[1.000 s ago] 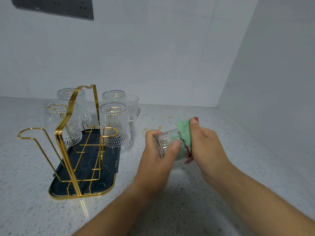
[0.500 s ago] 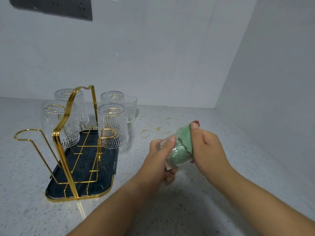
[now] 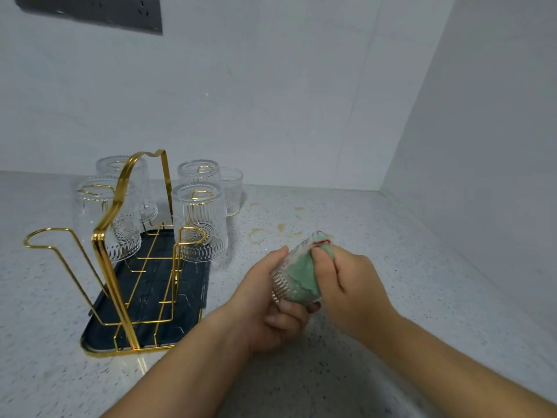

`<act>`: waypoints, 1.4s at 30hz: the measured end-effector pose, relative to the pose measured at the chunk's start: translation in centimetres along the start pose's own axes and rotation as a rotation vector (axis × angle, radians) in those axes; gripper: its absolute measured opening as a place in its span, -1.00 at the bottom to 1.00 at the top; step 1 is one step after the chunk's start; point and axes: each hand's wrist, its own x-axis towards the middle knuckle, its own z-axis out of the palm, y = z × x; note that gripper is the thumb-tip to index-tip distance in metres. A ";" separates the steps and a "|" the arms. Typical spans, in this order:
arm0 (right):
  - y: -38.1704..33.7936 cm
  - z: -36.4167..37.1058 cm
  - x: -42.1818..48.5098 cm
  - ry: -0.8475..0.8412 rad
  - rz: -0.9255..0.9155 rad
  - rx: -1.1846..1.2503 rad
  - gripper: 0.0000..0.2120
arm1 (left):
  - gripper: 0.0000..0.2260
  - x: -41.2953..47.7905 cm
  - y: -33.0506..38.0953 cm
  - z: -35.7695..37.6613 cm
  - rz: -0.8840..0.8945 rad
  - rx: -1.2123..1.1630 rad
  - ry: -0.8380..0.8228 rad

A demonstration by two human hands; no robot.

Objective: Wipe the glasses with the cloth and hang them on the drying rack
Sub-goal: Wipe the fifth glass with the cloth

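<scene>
Glass [image 3: 281, 285] has been turned further since the last frame, held above mid-counter [image 3: 391, 267], right of rack [image 3: 99, 239]. Left hand [image 3: 262, 306] is curled round it; cloth [image 3: 303, 273] is pinched against it by right hand [image 3: 349, 285].

Glasses [image 3: 200, 220] on rack [image 3: 120, 267]

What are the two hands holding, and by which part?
The left hand grips a ribbed glass round its side wall. The right hand pinches the green cloth at the glass's mouth.
</scene>
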 end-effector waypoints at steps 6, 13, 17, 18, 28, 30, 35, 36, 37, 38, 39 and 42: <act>0.5 -1.9 1.7 0.019 0.351 0.228 -0.39 | -0.57 0.3 -1.5 0.9 0.398 0.435 0.102; -0.2 -2.9 2.2 -0.089 0.376 0.252 -0.31 | -0.58 -0.2 -1.7 1.3 0.543 0.518 0.171; -1.3 -2.8 1.9 -0.082 0.149 0.211 -0.48 | -0.53 -0.3 -0.6 1.4 0.249 0.151 -0.026; -1.4 -2.8 1.9 -0.086 0.103 0.200 -0.50 | -0.51 -0.2 -0.5 1.2 0.240 0.111 -0.067; -0.4 -3.0 2.1 0.462 0.409 0.843 -0.60 | -0.09 0.9 -0.4 -0.5 0.486 -0.030 -0.114; -0.4 -2.9 1.4 0.484 0.438 0.844 -0.62 | -0.22 1.0 -0.5 -0.6 0.520 0.036 -0.069; -0.7 -1.1 -0.9 0.269 0.528 0.941 -0.56 | -0.48 1.1 -0.8 -0.3 0.624 0.192 -0.037; -0.9 -0.3 -1.4 0.197 0.534 0.893 -0.54 | -0.58 1.2 -1.0 -0.2 0.641 0.208 -0.032; -1.3 0.5 -2.0 0.135 0.525 0.823 -0.52 | -0.69 1.3 -1.2 -0.1 0.641 0.208 -0.034; -2.0 1.0 -2.4 0.109 0.508 0.759 -0.53 | -0.75 1.4 -1.4 0.0 0.636 0.199 -0.024; -2.2 1.5 -2.6 0.096 0.480 0.724 -0.55 | -0.76 1.4 -1.5 0.1 0.630 0.190 -0.007; -3.0 2.2 -2.2 0.098 0.461 0.733 -0.60 | -0.38 1.5 -1.5 0.0 0.650 0.230 0.044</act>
